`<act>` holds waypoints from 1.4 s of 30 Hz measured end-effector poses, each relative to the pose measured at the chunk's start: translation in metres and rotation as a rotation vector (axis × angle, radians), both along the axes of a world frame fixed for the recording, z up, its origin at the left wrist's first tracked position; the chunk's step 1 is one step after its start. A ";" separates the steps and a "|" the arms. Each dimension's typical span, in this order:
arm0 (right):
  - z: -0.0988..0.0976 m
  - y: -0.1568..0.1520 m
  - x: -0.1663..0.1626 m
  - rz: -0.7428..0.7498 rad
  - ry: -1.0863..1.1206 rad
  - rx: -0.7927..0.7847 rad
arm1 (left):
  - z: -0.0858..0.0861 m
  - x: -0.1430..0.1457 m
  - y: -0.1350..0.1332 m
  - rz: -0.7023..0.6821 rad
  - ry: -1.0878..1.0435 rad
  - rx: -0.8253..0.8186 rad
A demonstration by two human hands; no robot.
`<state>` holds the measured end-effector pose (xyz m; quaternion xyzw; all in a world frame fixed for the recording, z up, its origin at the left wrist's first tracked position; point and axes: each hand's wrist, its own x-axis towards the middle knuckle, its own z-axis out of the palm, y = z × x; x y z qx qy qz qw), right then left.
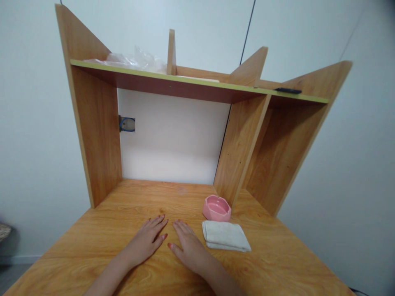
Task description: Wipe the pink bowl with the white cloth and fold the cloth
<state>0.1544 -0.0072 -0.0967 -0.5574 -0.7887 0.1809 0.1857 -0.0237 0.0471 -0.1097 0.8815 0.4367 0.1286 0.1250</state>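
On the desk [80,255], just right of our right hand [189,247], we see the cloth [226,236]: pale grey-white, folded into a flat, slightly skewed rectangle, its layers showing along the near edge. Right behind it sits the dish [217,210], pink and glossy, with faceted sides, an angular rim and a shallow hollow; we cannot tell whether the two touch. Our left hand [148,239] and our right hand lie palm down on the wood, fingers stretched out and thumbs spread, gripping nothing. Our thumb tips point toward each other with a narrow strip of desk between them.

Ahead of our fingertips the desk runs back to the white panel [173,139]. To our left it stretches out to its slanting side edge, and to the right of the cloth it reaches the opposite edge, beyond which we see the wall [348,172].

Close behind the dish, the divider [240,148] rises to the shelf [197,81] and blocks the way back on that side. The left upright [97,135] and right upright [286,160] bound the unit. Up on the shelf we see crumpled clear plastic [138,61] and a flat black item [288,90]. A wall box [127,124] with blue wire shows beside the left upright.
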 end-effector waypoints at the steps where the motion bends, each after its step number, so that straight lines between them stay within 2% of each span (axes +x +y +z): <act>1: 0.000 0.000 0.000 0.000 -0.003 0.000 | 0.000 0.000 0.000 0.001 0.003 0.000; 9: -0.001 0.001 0.000 0.002 0.001 0.000 | 0.001 -0.001 0.000 -0.006 -0.003 -0.004; 17: -0.002 0.001 0.000 -0.013 0.010 0.004 | -0.008 -0.002 0.004 -0.019 -0.029 0.035; 42: 0.001 0.000 -0.001 -0.005 -0.010 0.003 | -0.001 -0.001 0.001 -0.015 0.010 -0.001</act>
